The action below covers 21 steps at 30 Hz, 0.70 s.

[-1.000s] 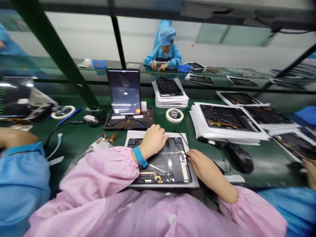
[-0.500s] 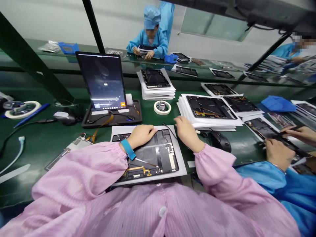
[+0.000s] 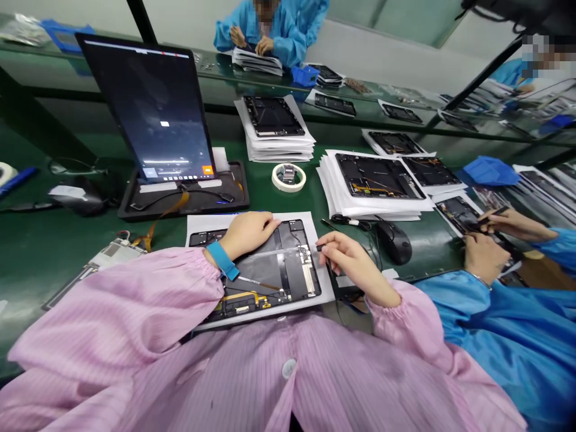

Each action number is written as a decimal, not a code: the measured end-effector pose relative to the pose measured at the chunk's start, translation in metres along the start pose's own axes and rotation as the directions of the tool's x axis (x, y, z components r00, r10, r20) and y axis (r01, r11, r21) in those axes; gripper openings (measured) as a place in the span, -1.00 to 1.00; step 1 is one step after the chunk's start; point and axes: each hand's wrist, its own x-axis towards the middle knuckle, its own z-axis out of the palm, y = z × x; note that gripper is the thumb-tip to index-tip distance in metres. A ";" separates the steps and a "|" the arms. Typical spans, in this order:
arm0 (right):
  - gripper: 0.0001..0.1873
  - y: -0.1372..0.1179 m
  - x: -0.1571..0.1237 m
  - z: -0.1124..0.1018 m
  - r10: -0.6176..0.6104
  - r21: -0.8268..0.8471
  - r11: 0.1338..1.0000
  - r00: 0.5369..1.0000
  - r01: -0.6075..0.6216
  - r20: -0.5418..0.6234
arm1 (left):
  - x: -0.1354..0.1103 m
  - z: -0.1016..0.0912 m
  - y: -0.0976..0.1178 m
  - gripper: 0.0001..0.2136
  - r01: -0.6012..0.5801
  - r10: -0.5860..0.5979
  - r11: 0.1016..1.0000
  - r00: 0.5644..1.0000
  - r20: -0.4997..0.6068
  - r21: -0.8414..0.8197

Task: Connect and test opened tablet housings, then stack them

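Note:
An opened tablet housing [image 3: 265, 273] with bare circuit boards and orange flex cables lies on a white sheet [image 3: 326, 282] in front of me. My left hand [image 3: 246, 234], with a teal strap [image 3: 222, 260] round its wrist, rests on the housing's upper part. Its thumb and fingers are drawn together at the top edge; the fingertips are partly hidden. Just beyond the right edge, my right hand [image 3: 346, 258] pinches a small black cable plug [image 3: 320, 248] between thumb and fingers. The plug points at the housing's right side, close to a small board there.
A lit tablet [image 3: 153, 114] stands in a black tray [image 3: 180, 204]. Tape roll [image 3: 288, 178], paper-lined housing stacks [image 3: 274, 147] [image 3: 375, 210] and a mouse [image 3: 393, 243] lie around. A metal-cased part [image 3: 103, 258] is at left. A co-worker's hands [image 3: 486, 255] work at right.
My right hand has moved down and nearer my body, to the housing's right edge, and now shows a black plug in its fingers. My left hand stays on the housing. The view has tilted down.

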 end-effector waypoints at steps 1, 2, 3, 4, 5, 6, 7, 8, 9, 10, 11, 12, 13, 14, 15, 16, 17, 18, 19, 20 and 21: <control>-0.70 0.007 -0.001 0.003 0.025 0.044 0.999 1.000 -0.025 0.009 | 0.000 0.000 0.000 -0.64 0.003 -0.003 1.000 1.000 0.004 0.012; -0.70 0.013 0.000 0.005 0.039 0.077 0.996 0.999 -0.040 0.017 | -0.001 -0.001 0.000 -0.63 0.003 -0.003 1.000 1.000 0.010 0.019; -0.69 0.017 0.001 0.006 0.043 0.102 0.994 0.999 -0.045 0.018 | -0.001 -0.002 0.000 -0.62 -0.001 0.000 1.000 1.000 0.015 0.021; -0.69 0.020 0.003 0.007 0.041 0.120 0.992 0.999 -0.043 0.016 | -0.002 -0.003 0.001 -0.62 -0.008 0.007 1.000 1.000 0.021 0.019; -0.69 0.022 0.005 0.007 0.037 0.130 0.991 0.999 -0.039 0.015 | -0.002 -0.004 0.001 -0.61 -0.016 0.015 1.000 1.000 0.026 0.015; -0.70 0.023 0.007 0.007 0.035 0.134 0.990 0.999 -0.037 0.018 | -0.003 -0.006 0.002 -0.60 -0.023 0.023 1.000 0.999 0.031 0.010; -0.72 0.023 0.008 0.006 0.035 0.131 0.991 0.999 -0.038 0.025 | -0.003 -0.007 0.002 -0.60 -0.028 0.027 1.000 0.999 0.035 0.009; -0.74 0.022 0.008 0.007 0.036 0.111 0.993 0.999 -0.040 0.034 | -0.004 -0.007 0.002 -0.59 -0.027 0.027 1.000 0.999 0.037 0.011; -0.77 0.021 0.007 0.007 0.031 0.063 0.997 0.999 -0.033 0.039 | -0.004 -0.008 0.003 -0.59 -0.022 0.022 1.000 0.999 0.039 0.016; -0.81 0.020 0.006 0.009 0.012 -0.029 1.000 1.000 -0.011 0.026 | -0.004 -0.008 0.003 -0.59 -0.018 0.018 1.000 0.999 0.040 0.020; -0.84 0.018 0.004 0.012 -0.027 -0.172 0.985 1.000 0.024 -0.012 | -0.004 -0.008 0.003 -0.60 -0.015 0.014 1.000 0.999 0.040 0.024; -0.86 0.016 0.002 0.015 -0.089 -0.355 0.933 0.994 0.062 -0.062 | -0.004 -0.008 0.003 -0.60 -0.014 0.013 1.000 0.999 0.039 0.024; -0.85 0.015 0.000 0.020 -0.172 -0.547 0.832 0.980 0.090 -0.101 | -0.004 -0.008 0.003 -0.60 -0.013 0.012 1.000 0.999 0.037 0.023; -0.83 0.014 -0.002 0.025 -0.258 -0.712 0.695 0.960 0.102 -0.114 | -0.003 -0.008 0.003 -0.60 -0.013 0.013 1.000 0.999 0.035 0.021; -0.80 0.013 -0.003 0.029 -0.326 -0.826 0.553 0.940 0.105 -0.099 | -0.003 -0.007 0.003 -0.60 -0.015 0.015 1.000 0.999 0.033 0.019; -0.76 0.013 -0.004 0.034 -0.369 -0.893 0.437 0.927 0.111 -0.066 | -0.003 -0.007 0.003 -0.60 -0.018 0.017 1.000 0.999 0.032 0.017; -0.72 0.014 -0.004 0.037 -0.392 -0.924 0.360 0.920 0.126 -0.028 | -0.003 -0.007 0.003 -0.61 -0.022 0.021 1.000 0.999 0.033 0.016; -0.68 0.016 -0.004 0.040 -0.402 -0.936 0.322 0.916 0.143 0.002 | -0.003 -0.007 0.003 -0.61 -0.024 0.024 1.000 0.999 0.035 0.017; -0.66 0.018 -0.003 0.041 -0.409 -0.938 0.309 0.912 0.156 0.017 | -0.003 -0.007 0.003 -0.61 -0.027 0.026 0.999 0.999 0.035 0.019; -0.66 0.020 -0.002 0.041 -0.419 -0.936 0.308 0.908 0.167 0.024 | -0.003 -0.008 0.003 -0.61 -0.028 0.027 0.999 0.999 0.033 0.021; -0.67 0.023 -0.002 0.041 -0.435 -0.932 0.314 0.900 0.182 0.029 | -0.003 -0.008 0.003 -0.61 -0.033 0.032 0.999 0.999 0.026 0.023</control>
